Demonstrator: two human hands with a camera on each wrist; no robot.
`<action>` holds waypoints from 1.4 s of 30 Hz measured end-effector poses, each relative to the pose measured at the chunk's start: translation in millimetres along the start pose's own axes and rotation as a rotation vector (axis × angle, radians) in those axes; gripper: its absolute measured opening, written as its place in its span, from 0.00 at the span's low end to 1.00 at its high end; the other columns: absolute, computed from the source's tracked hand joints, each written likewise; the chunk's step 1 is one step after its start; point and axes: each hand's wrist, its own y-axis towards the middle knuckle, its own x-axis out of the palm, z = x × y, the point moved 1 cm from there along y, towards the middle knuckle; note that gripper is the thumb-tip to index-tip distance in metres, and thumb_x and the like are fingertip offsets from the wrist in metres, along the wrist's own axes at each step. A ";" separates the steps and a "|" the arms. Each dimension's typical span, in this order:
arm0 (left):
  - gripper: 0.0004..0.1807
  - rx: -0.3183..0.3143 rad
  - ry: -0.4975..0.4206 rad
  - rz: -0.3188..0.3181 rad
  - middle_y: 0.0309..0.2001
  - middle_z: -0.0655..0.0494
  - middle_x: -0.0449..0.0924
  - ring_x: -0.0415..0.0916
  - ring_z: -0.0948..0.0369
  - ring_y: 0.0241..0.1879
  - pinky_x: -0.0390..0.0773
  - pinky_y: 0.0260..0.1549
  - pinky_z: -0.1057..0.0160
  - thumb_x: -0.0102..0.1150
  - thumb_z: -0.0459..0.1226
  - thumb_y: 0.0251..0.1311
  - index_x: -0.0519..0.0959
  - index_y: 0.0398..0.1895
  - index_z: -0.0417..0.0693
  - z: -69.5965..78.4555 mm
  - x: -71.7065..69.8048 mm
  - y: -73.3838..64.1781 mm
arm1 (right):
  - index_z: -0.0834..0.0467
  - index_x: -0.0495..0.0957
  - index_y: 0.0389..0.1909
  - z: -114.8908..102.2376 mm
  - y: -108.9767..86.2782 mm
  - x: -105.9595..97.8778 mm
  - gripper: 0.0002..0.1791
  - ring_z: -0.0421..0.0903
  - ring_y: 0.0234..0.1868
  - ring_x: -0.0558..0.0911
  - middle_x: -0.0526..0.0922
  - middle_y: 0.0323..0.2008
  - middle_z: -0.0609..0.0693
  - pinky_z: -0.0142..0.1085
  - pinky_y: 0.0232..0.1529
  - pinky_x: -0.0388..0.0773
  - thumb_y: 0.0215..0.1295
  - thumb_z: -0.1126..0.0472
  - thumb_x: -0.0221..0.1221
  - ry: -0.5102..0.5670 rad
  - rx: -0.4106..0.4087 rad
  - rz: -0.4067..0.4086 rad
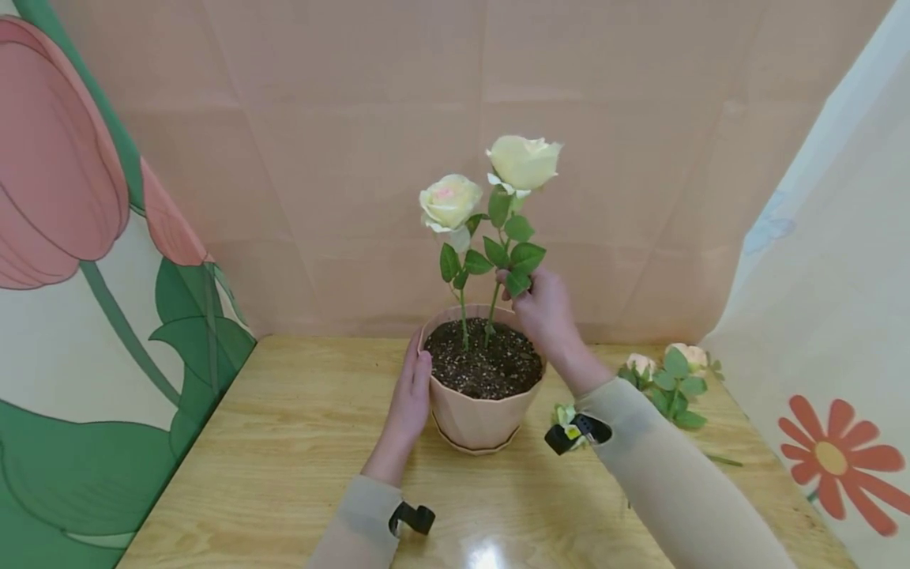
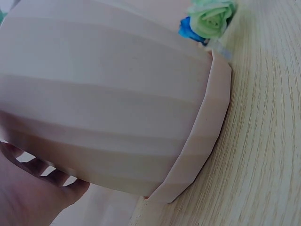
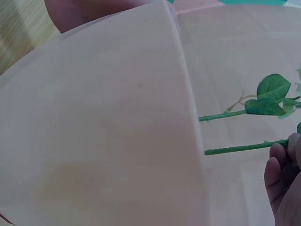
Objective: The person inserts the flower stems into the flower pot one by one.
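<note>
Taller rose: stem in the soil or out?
In. Head view shows its stem entering the soil, with the right hand gripping it higher up. Depth: can't tell.

Wood-grain table; on it, a saucer under a pink pot; to the right, peach roses; green flower.

roses creamy white, 1 w/ pink ctr, leaves green, pot lt pink, soil dk brn w/ white specks, table yellowish woodgrain
</note>
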 end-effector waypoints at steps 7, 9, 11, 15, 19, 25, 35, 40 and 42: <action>0.34 -0.001 -0.006 -0.001 0.89 0.48 0.49 0.48 0.44 0.86 0.48 0.83 0.38 0.33 0.53 0.92 0.50 0.93 0.55 -1.2 0.1 -0.1 | 0.66 0.84 0.51 5.2 -3.9 7.7 0.08 0.56 0.37 0.85 0.87 0.37 0.61 0.38 0.32 0.84 0.83 0.66 0.60 0.032 0.017 -0.033; 0.34 0.000 -0.007 -0.005 0.89 0.48 0.49 0.47 0.44 0.86 0.48 0.83 0.37 0.33 0.53 0.92 0.49 0.93 0.55 -1.0 0.3 -0.1 | 0.67 0.83 0.53 6.2 -5.2 9.8 0.08 0.56 0.38 0.85 0.86 0.39 0.63 0.39 0.36 0.89 0.83 0.67 0.60 0.082 0.043 -0.049; 0.34 -0.001 -0.006 -0.007 0.89 0.48 0.48 0.47 0.44 0.86 0.48 0.83 0.37 0.32 0.53 0.92 0.49 0.93 0.55 -0.9 0.5 -0.1 | 0.67 0.82 0.52 6.8 -5.9 11.7 0.07 0.56 0.40 0.86 0.86 0.39 0.63 0.45 0.41 0.91 0.83 0.67 0.60 0.094 0.042 -0.051; 0.34 0.003 -0.006 -0.008 0.89 0.47 0.49 0.47 0.44 0.86 0.48 0.83 0.36 0.32 0.53 0.92 0.49 0.93 0.55 0.1 0.4 0.3 | 0.66 0.83 0.46 7.7 -7.1 14.1 0.07 0.60 0.41 0.87 0.87 0.37 0.63 0.53 0.48 0.89 0.84 0.65 0.60 0.043 0.008 -0.015; 0.34 0.003 -0.002 -0.002 0.89 0.48 0.48 0.47 0.44 0.86 0.48 0.83 0.37 0.32 0.53 0.92 0.49 0.93 0.55 -0.2 0.3 0.0 | 0.65 0.83 0.46 9.5 -8.3 15.2 0.08 0.63 0.43 0.87 0.87 0.37 0.63 0.56 0.52 0.86 0.84 0.64 0.60 0.003 -0.011 0.008; 0.34 -0.020 0.016 0.000 0.90 0.50 0.48 0.49 0.43 0.86 0.49 0.83 0.36 0.33 0.54 0.92 0.49 0.93 0.58 -3.1 -0.1 -1.4 | 0.63 0.81 0.49 19.1 -12.9 15.9 0.10 0.56 0.39 0.83 0.83 0.37 0.59 0.50 0.43 0.83 0.86 0.59 0.59 0.003 -0.023 0.023; 0.34 0.006 0.002 -0.001 0.89 0.49 0.49 0.48 0.45 0.86 0.48 0.83 0.37 0.33 0.53 0.92 0.49 0.93 0.55 -1.7 1.0 -1.0 | 0.62 0.82 0.42 32.9 -18.1 19.7 0.07 0.53 0.36 0.84 0.86 0.35 0.60 0.44 0.41 0.82 0.83 0.62 0.63 -0.022 -0.082 -0.017; 0.34 0.001 -0.001 -0.001 0.90 0.49 0.48 0.47 0.44 0.86 0.48 0.83 0.37 0.33 0.53 0.92 0.49 0.93 0.56 -1.1 0.9 -0.3 | 0.63 0.81 0.42 34.2 -17.9 20.4 0.06 0.57 0.38 0.86 0.86 0.35 0.59 0.47 0.43 0.83 0.84 0.65 0.60 -0.020 -0.094 -0.036; 0.34 0.000 0.001 0.000 0.89 0.48 0.49 0.48 0.44 0.86 0.49 0.83 0.36 0.32 0.53 0.92 0.49 0.93 0.56 -1.0 1.1 -0.5 | 0.63 0.82 0.42 35.0 -18.1 21.1 0.06 0.57 0.38 0.86 0.86 0.35 0.59 0.48 0.43 0.83 0.84 0.65 0.60 -0.044 -0.097 -0.045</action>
